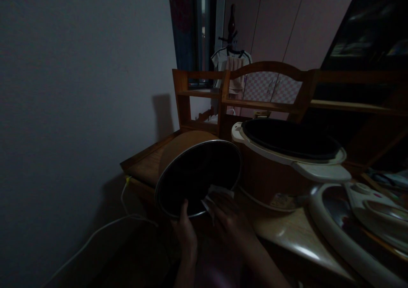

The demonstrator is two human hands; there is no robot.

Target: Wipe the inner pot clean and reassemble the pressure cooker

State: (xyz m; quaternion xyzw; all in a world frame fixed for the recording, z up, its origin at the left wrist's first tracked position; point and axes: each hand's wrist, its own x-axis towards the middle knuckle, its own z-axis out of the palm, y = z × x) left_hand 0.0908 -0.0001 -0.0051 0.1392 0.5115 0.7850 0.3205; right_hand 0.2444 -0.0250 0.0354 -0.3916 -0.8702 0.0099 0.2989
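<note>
A large round pot [188, 147] with a dark inside and a shiny metal rim is tipped on its side, its mouth toward me. My left hand [185, 232] grips its lower rim, thumb on the inside and fingers hidden underneath. A crumpled white tissue or thin cloth [219, 190] is pinched in my right hand [228, 213], at the lower right of the rim. To the right stands a big cooker body [264, 173] with white handles and a dark opening. Its domed lid [344, 220] lies in front of it at the right.
Pot and cooker are on a wooden desk [287, 228] with a raised shelf [200, 93] at the back. A pale wall [95, 88] borders the left side. A white cable [105, 226] hangs at the desk's left edge. Clothes [234, 67] hang behind.
</note>
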